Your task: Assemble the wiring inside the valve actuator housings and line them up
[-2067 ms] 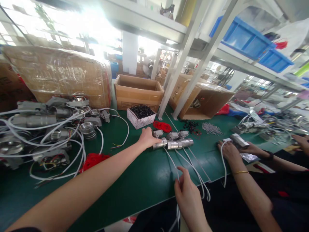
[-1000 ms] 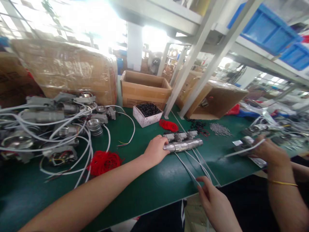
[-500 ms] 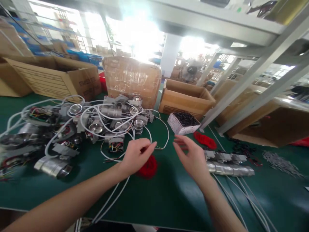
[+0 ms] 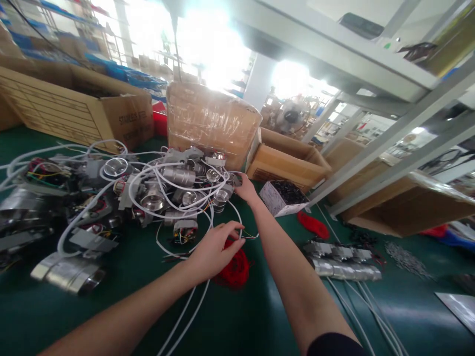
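Observation:
My left hand (image 4: 215, 249) hovers low over the green table (image 4: 111, 306), fingers pinched on the end of a white cable (image 4: 237, 228) next to a bundle of red ties (image 4: 235, 269). My right hand (image 4: 245, 188) reaches far forward into the right edge of a tangled heap of grey metal lamp units with white cables (image 4: 166, 183); its fingers close on a unit there, mostly hidden. A neat row of finished grey units (image 4: 341, 262) lies to the right, with their cables running toward me.
A small white box of black parts (image 4: 282, 197) and more red ties (image 4: 313, 225) sit beyond my right arm. Cardboard boxes (image 4: 211, 118) line the back. Slanted shelf posts (image 4: 389, 143) rise at right. Small screws (image 4: 406, 257) lie scattered far right.
The view has swung left from the row of units to the heap. My right hand went from hovering open to reaching into the heap. My left hand stayed by the red ties, pinching a cable.

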Demonstrator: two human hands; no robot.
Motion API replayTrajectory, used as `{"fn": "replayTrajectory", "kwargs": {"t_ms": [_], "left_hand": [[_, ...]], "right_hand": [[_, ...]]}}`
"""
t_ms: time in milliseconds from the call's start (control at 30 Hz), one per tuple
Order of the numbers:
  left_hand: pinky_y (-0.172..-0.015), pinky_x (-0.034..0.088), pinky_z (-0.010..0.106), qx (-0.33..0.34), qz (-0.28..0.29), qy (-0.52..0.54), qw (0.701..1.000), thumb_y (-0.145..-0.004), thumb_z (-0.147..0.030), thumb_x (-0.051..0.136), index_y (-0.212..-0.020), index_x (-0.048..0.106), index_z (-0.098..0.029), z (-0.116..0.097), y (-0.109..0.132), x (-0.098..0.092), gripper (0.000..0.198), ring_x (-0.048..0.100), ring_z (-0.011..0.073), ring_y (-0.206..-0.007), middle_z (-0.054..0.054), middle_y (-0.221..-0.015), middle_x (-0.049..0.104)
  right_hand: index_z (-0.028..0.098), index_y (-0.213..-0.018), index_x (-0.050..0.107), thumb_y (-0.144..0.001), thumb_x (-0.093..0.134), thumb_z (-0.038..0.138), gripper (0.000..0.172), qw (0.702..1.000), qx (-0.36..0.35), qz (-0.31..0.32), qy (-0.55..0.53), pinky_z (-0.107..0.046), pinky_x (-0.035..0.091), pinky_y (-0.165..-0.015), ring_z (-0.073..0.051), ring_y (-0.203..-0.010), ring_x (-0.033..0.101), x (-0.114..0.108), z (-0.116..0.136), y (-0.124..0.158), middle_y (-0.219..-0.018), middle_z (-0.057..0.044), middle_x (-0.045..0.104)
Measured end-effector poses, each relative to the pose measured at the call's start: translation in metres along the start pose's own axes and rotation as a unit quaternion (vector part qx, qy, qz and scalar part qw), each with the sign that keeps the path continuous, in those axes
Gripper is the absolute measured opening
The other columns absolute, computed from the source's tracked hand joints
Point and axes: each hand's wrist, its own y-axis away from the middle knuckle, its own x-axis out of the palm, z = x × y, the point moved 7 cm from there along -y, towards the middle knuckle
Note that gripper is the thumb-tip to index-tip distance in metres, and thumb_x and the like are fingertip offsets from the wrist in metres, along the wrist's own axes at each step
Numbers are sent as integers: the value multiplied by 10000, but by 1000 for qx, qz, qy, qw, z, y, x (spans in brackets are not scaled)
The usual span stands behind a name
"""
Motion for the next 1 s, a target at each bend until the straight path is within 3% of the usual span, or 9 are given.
{"fn": "replayTrajectory", "kwargs": {"t_ms": [100,200,333,433,567,733,867,1000], "left_hand": [[-893,501,358,-6,-2,42,999,-843,-225,631,-1059,631,-232,-2,0,-6,216,714,238,-917,3,-870,761],[-826,518,324,-17,-38,71,997,-839,-232,603,-984,590,-220,-3,-1,-19,146,697,210,-865,12,-872,707],[-767,527,313,-37,-70,87,993,-837,-248,580,-963,529,-219,0,-3,-27,139,685,201,-828,14,-851,671],[-701,535,309,-51,-45,86,994,-855,-271,581,-1009,531,-214,0,-3,-20,172,702,206,-773,13,-817,714],[-714,552,327,-48,4,50,998,-889,-260,553,-921,625,-204,-3,-1,-12,97,709,211,-757,27,-803,754],[-687,563,303,-41,74,-5,996,-795,-189,619,-786,702,-187,-2,-2,-8,84,701,204,-730,25,-786,750],[-631,538,277,-41,104,-50,992,-763,-146,593,-749,720,-183,2,-2,-7,133,690,196,-673,16,-740,740],[-626,502,282,-22,106,-106,988,-722,-106,570,-693,722,-198,3,-2,-5,180,673,204,-660,10,-718,728]], "right_hand": [[167,-1277,613,-993,651,338,334,1000,15,-6,-9,-453,583,-904,-244,-1070,668,2,-6,0,-1273,-99,640],[165,-1265,619,-991,653,337,325,998,37,-39,-27,-454,580,-907,-244,-1071,668,-6,-14,6,-1266,-97,644],[168,-1266,619,-990,655,331,323,988,78,-109,-77,-463,572,-924,-249,-1090,661,-33,-27,16,-1279,-99,639],[172,-1277,614,-989,655,329,330,971,105,-162,-141,-462,573,-923,-252,-1095,659,-58,-37,22,-1292,-99,633],[163,-1257,622,-990,655,334,320,934,137,-201,-261,-422,597,-859,-231,-1023,679,-76,-42,33,-1239,-90,653],[144,-1191,637,-1008,631,341,269,863,146,-239,-422,-365,616,-773,-192,-911,701,-96,-34,48,-1123,-75,687],[127,-1129,634,-1036,492,263,216,807,124,-279,-506,-255,622,-724,-138,-846,722,-137,-24,59,-1068,-71,705],[151,-1090,663,-967,518,274,226,779,87,-294,-547,-174,607,-649,-111,-828,716,-184,-12,77,-1036,-49,722]]}}
